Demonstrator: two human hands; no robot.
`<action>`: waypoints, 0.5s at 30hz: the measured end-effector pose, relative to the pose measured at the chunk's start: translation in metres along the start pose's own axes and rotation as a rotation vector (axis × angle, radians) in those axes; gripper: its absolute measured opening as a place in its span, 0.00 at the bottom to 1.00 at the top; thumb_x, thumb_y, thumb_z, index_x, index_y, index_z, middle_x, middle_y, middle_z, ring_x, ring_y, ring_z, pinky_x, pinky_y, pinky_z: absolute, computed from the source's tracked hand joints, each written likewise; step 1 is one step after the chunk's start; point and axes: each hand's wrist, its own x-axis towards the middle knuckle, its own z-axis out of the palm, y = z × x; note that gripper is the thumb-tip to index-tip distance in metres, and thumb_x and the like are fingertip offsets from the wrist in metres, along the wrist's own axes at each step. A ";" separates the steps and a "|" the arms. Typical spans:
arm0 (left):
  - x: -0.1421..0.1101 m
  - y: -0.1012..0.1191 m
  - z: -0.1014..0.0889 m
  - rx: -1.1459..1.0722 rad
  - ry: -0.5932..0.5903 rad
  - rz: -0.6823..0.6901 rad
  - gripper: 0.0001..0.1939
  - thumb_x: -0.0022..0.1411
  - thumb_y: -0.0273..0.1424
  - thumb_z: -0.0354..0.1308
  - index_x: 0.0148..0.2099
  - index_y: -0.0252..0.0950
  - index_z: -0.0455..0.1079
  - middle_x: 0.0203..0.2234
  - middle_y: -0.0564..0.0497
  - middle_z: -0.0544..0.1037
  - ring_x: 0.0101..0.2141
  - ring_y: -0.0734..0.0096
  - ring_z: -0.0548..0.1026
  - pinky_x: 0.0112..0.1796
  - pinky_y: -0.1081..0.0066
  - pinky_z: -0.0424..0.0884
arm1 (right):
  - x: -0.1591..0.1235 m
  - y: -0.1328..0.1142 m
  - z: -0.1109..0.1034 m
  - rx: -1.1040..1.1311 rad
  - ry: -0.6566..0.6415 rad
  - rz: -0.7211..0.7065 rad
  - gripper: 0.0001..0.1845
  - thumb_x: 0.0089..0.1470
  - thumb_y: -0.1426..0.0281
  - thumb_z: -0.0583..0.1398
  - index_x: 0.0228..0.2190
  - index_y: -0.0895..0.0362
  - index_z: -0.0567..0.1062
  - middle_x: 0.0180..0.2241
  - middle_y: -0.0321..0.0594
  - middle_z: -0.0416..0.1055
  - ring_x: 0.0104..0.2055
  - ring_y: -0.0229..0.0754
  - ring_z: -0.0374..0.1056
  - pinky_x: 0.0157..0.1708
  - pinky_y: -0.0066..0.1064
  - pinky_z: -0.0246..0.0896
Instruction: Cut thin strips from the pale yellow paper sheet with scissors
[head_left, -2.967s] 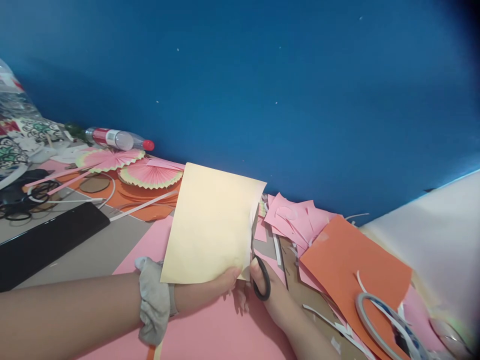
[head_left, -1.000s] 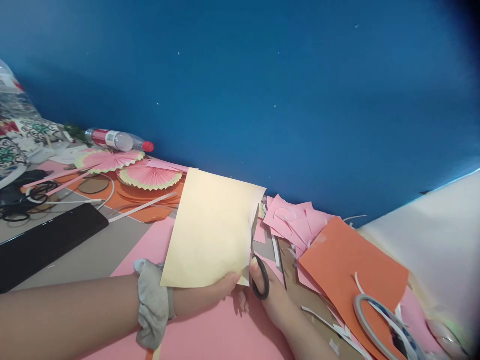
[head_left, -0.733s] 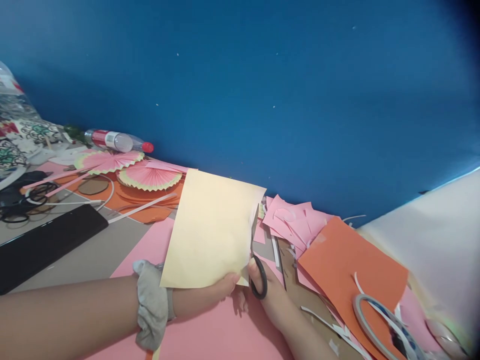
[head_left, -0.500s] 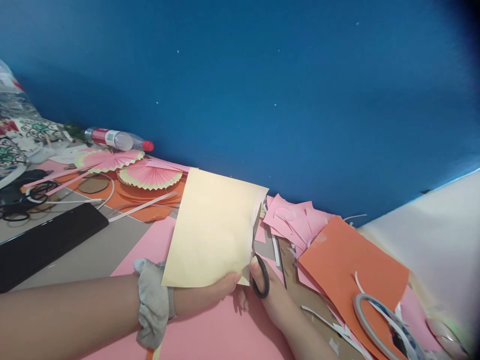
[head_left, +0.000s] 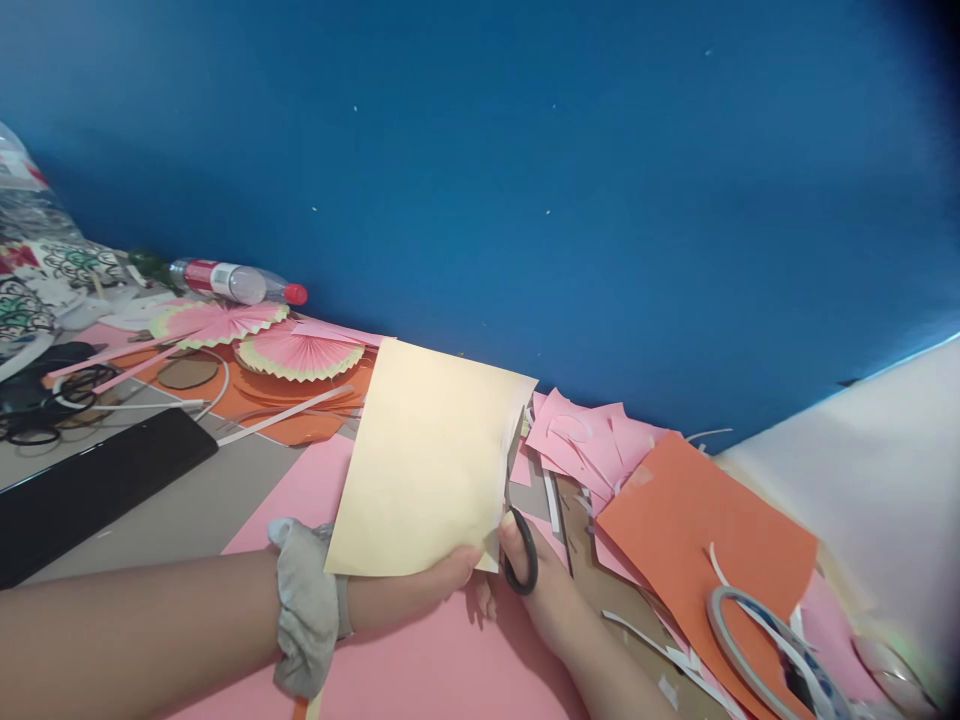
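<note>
Found cream sheet (head_left: 427, 460) raised above tabletop (head_left: 217, 500), pinched by its near edge in left grip (head_left: 442, 580). Found scissors (head_left: 530, 550) held in right grip (head_left: 555, 600), with blades pointing away from it along the sheet's right side; cannot tell blade opening. Rate as likeliest fault a ragged or wandering cut, through flexing of the sheet's unsupported far end. Rate next a nick to left grip, through closeness to scissors, then creasing from tight pinching. Consider also snagging of pink sheet (head_left: 420, 660) beneath both grips, through dipping of blades. Record cream sheet as thin, smooth and matt, bowed slightly, with curled, uneven layers nearest right grip. Record scissors handle as black, rounded loop. Note pleated fans (head_left: 307, 352), pink with pale zigzag rims, beyond left grip; glossy, flat phone (head_left: 112, 490) left of it; stiff-looking orange sheet (head_left: 697, 510) and ring-shaped tape roll (head_left: 720, 632) right of right grip.
</note>
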 end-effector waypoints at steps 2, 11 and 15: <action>0.002 -0.007 0.003 -0.024 0.000 0.000 0.29 0.67 0.43 0.30 0.32 0.34 0.68 0.29 0.48 0.75 0.35 0.68 0.72 0.47 0.69 0.65 | -0.001 0.000 0.000 0.011 0.013 -0.011 0.32 0.55 0.46 0.44 0.37 0.63 0.68 0.15 0.37 0.69 0.13 0.36 0.62 0.17 0.28 0.58; 0.006 -0.013 0.005 -0.018 0.000 0.000 0.30 0.66 0.44 0.30 0.32 0.33 0.68 0.28 0.46 0.74 0.34 0.68 0.72 0.45 0.69 0.67 | -0.001 -0.001 0.001 0.013 -0.006 -0.020 0.33 0.56 0.46 0.42 0.40 0.62 0.67 0.19 0.40 0.71 0.16 0.37 0.64 0.18 0.28 0.59; 0.004 -0.010 0.002 0.032 -0.024 -0.025 0.30 0.66 0.45 0.30 0.32 0.33 0.68 0.31 0.47 0.75 0.36 0.67 0.72 0.47 0.69 0.65 | -0.002 0.000 0.003 -0.044 0.027 -0.081 0.35 0.56 0.46 0.40 0.39 0.62 0.68 0.20 0.40 0.70 0.17 0.39 0.65 0.18 0.28 0.58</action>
